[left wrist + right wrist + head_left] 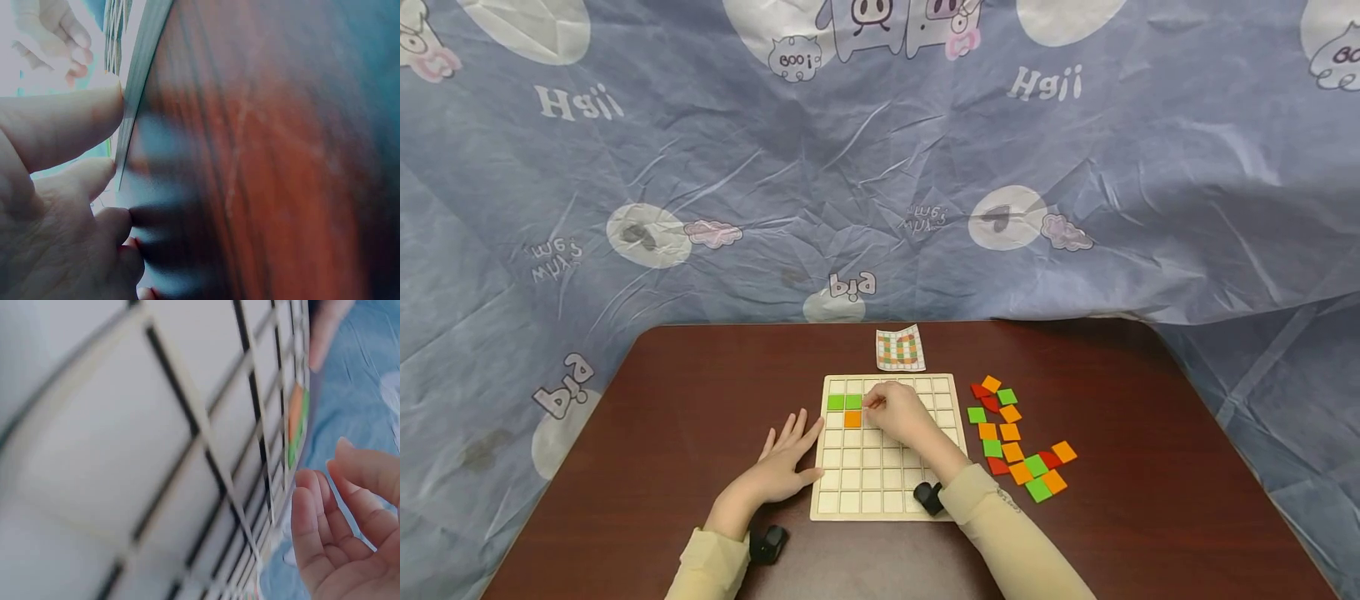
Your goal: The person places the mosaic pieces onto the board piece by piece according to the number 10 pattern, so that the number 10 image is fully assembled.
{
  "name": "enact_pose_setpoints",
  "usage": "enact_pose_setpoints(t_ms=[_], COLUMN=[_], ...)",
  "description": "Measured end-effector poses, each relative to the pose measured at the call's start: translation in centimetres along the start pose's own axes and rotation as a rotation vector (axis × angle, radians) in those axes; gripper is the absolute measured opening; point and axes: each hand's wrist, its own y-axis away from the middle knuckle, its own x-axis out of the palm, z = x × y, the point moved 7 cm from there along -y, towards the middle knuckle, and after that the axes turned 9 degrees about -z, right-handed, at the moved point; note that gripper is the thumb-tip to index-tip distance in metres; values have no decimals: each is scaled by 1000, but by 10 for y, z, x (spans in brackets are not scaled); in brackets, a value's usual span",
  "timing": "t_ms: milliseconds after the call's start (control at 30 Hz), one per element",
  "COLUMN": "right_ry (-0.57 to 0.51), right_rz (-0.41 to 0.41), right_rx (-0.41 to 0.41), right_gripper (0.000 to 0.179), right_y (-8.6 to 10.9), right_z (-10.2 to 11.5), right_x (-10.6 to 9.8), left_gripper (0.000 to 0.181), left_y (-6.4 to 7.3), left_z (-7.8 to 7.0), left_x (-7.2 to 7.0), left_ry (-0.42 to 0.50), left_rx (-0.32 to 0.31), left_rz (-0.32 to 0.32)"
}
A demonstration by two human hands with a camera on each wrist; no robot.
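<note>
A pale wooden grid board (850, 481) lies on the table with two green tiles (836, 402) side by side in its second row. Below the right one sits an orange tile (853, 419). My right hand (898, 412) is over the upper middle of the board, thumb and fingertips together, pinching a small red piece (866, 407) mostly hidden by the fingers. Along the board's left side rests my left hand (782, 465), fingers spread, with thumb (75, 119) and index fingertip at the board's edge.
Loose green, orange and red pieces (1011, 432) lie scattered right of the board. Behind it stands a small paper card (900, 348) with a coloured grid pattern. The dark red-brown table (737, 367) ends at a blue patterned cloth (775, 208).
</note>
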Motion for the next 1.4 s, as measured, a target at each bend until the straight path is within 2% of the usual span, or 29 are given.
enact_pose_setpoints(t_ms=[133, 333, 533, 667, 800, 1000, 1233, 1400], right_ry=[-53, -54, -4, 35, 70, 99, 144, 156], right_rz=[-42, -147, -207, -248, -255, -221, -184, -174], right_rx=[80, 152, 232, 290, 327, 381, 426, 438], right_gripper=[12, 17, 23, 26, 26, 32, 36, 38], right_y=[2, 8, 21, 33, 43, 50, 50, 52], right_z=[-15, -49, -95, -122, -138, -156, -160, -158], right_x=[-25, -72, -115, -134, -143, -144, -141, -140], left_gripper=[77, 78, 78, 77, 77, 78, 80, 80], left_y=[0, 0, -1, -1, 0, 0, -2, -3], left_z=[1, 3, 2, 2, 1, 2, 6, 10], left_x=[0, 0, 0, 0, 1, 2, 3, 7], left_ry=[3, 26, 26, 9, 0, 22, 75, 31], left_rx=[0, 12, 19, 6, 8, 20, 56, 33], left_rz=[3, 12, 10, 15, 14, 6, -16, -3])
